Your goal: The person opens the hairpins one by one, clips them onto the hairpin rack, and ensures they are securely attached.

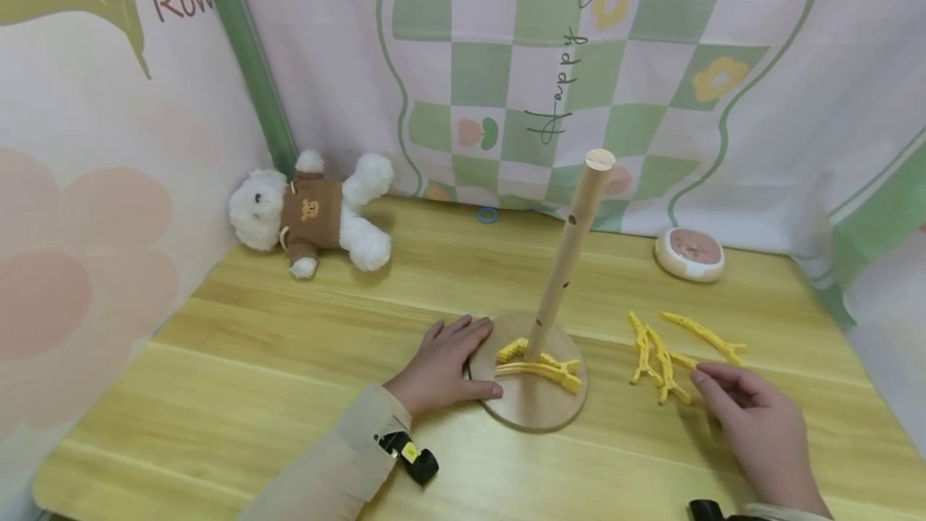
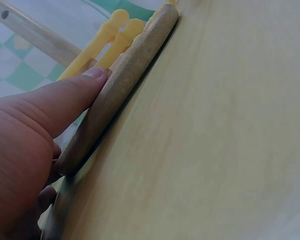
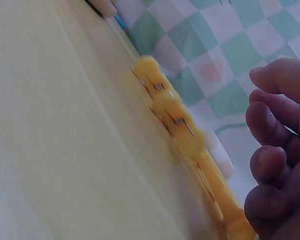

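Note:
A round wooden base (image 1: pixel 531 415) carries an upright wooden pole (image 1: pixel 567 264) with small dark holes along it. Several yellow hair clips (image 1: pixel 544 374) lie on the base around the pole's foot. My left hand (image 1: pixel 443 368) rests on the base's left side, fingers spread and fairly straight; in the left wrist view its thumb (image 2: pixel 72 97) presses on the top near the rim. To the right, more yellow clips (image 1: pixel 661 364) lie on the table in a loose group. My right hand (image 1: pixel 755 420) is beside that group, fingers loosely bent, nothing visible between them; springs show on a clip (image 3: pixel 177 120).
A white plush toy (image 1: pixel 311 211) in a brown top lies at the back left. A white, pink-topped round device (image 1: pixel 690 254) sits at the back right, and a small blue ring (image 1: pixel 488 215) lies near the checkered curtain (image 1: pixel 481 75).

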Demonstrator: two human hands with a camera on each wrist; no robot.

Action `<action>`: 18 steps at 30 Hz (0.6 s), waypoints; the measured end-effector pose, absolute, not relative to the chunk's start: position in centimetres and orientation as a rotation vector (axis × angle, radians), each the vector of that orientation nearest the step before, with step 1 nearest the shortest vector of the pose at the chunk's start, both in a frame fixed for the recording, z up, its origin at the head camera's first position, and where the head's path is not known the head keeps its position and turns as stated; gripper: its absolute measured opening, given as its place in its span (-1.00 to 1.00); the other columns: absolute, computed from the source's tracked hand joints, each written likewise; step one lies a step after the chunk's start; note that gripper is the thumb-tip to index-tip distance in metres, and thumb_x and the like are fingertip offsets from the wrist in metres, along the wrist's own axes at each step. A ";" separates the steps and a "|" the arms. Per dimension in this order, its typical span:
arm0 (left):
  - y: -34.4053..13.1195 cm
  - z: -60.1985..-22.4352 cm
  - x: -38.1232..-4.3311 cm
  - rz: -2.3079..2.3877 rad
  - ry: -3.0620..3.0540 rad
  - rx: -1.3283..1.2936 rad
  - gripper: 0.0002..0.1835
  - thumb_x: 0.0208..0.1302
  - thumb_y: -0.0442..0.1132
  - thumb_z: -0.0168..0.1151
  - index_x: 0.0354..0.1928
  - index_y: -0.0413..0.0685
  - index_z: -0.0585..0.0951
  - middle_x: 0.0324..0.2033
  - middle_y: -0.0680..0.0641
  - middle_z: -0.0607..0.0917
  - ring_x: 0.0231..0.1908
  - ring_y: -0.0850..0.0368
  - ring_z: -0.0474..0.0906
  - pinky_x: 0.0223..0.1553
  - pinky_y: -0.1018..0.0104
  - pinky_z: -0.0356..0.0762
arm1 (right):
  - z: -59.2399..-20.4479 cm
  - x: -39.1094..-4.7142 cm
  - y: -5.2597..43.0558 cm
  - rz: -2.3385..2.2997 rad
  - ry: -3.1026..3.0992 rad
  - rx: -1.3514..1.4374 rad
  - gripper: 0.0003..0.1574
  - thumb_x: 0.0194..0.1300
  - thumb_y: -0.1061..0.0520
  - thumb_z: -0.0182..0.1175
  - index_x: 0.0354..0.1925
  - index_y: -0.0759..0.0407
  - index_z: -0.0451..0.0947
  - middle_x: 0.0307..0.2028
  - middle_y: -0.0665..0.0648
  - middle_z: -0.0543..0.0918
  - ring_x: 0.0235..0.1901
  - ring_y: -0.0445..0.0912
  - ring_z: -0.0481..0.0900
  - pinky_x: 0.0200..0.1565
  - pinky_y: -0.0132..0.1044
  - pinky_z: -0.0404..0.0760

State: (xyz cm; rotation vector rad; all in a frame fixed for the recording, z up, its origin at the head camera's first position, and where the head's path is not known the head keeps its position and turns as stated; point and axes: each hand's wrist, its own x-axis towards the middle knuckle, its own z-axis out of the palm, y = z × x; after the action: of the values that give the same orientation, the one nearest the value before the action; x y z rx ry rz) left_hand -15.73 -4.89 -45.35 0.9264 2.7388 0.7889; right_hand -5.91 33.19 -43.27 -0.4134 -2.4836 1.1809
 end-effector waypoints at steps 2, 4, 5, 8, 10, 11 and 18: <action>-4.9 -45.3 -15.7 0.790 2.739 0.927 0.04 0.17 0.34 0.34 0.55 -0.02 0.20 0.51 -0.03 0.25 0.53 -0.03 0.01 0.50 -0.15 -0.24 | -43.2 -5.7 34.0 1.180 -2.483 -0.447 -0.60 0.29 -0.04 0.40 -0.07 0.24 0.72 -0.42 -0.37 0.68 -0.49 -0.35 0.58 -0.50 -0.52 0.52; -4.9 -45.4 -15.7 0.791 2.738 0.927 0.04 0.17 0.34 0.33 0.56 -0.02 0.19 0.51 -0.03 0.25 0.53 -0.03 0.01 0.50 -0.15 -0.25 | -43.2 -5.4 34.8 1.171 -2.491 -0.479 -0.58 0.28 -0.07 0.40 -0.06 0.21 0.72 -0.41 -0.42 0.67 -0.47 -0.39 0.58 -0.48 -0.54 0.51; -4.9 -45.4 -15.8 0.792 2.737 0.927 0.04 0.17 0.34 0.33 0.56 -0.02 0.19 0.51 -0.03 0.25 0.53 -0.03 0.01 0.50 -0.15 -0.25 | -43.3 -5.3 35.2 1.166 -2.497 -0.496 -0.57 0.28 -0.09 0.40 -0.05 0.19 0.72 -0.41 -0.45 0.66 -0.46 -0.40 0.58 -0.47 -0.55 0.51; -4.9 -45.6 -15.8 0.794 2.739 0.931 0.04 0.17 0.33 0.33 0.56 -0.03 0.19 0.51 -0.04 0.26 0.53 -0.04 0.01 0.50 -0.15 -0.24 | -43.5 -5.0 36.5 1.125 -2.543 -0.515 -0.48 0.27 -0.13 0.40 0.02 0.20 0.69 -0.42 -0.42 0.62 -0.47 -0.39 0.55 -0.50 -0.51 0.49; -4.9 -45.6 -15.8 0.797 2.740 0.935 0.04 0.17 0.34 0.33 0.56 -0.03 0.19 0.50 -0.04 0.26 0.53 -0.05 0.02 0.50 -0.16 -0.24 | -43.7 -4.8 37.2 1.068 -2.603 -0.520 -0.37 0.27 -0.17 0.38 0.11 0.23 0.63 -0.38 -0.31 0.61 -0.48 -0.37 0.52 -0.53 -0.45 0.47; -4.9 -45.6 -15.8 0.798 2.739 0.935 0.04 0.17 0.34 0.33 0.56 -0.03 0.19 0.51 -0.04 0.26 0.53 -0.04 0.02 0.50 -0.15 -0.24 | -43.7 -4.7 37.6 1.038 -2.640 -0.512 -0.30 0.28 -0.19 0.38 0.17 0.25 0.58 -0.31 -0.19 0.62 -0.49 -0.37 0.49 -0.54 -0.43 0.46; -4.9 -45.3 -15.7 0.810 2.736 0.925 0.03 0.17 0.32 0.34 0.55 -0.02 0.21 0.50 -0.03 0.27 0.53 -0.04 0.02 0.50 -0.15 -0.25 | -43.8 -4.9 40.1 0.895 -2.890 -0.422 0.03 0.27 -0.26 0.35 0.38 0.40 0.31 0.04 0.41 0.47 -0.36 -0.41 0.44 -0.43 -0.33 0.46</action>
State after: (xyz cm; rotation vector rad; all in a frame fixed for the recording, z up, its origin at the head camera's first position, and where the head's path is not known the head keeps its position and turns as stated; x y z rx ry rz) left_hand -15.71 -4.92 -45.34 0.9254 2.7356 0.8100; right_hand -4.88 40.07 -43.83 -0.4221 -2.8896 0.8953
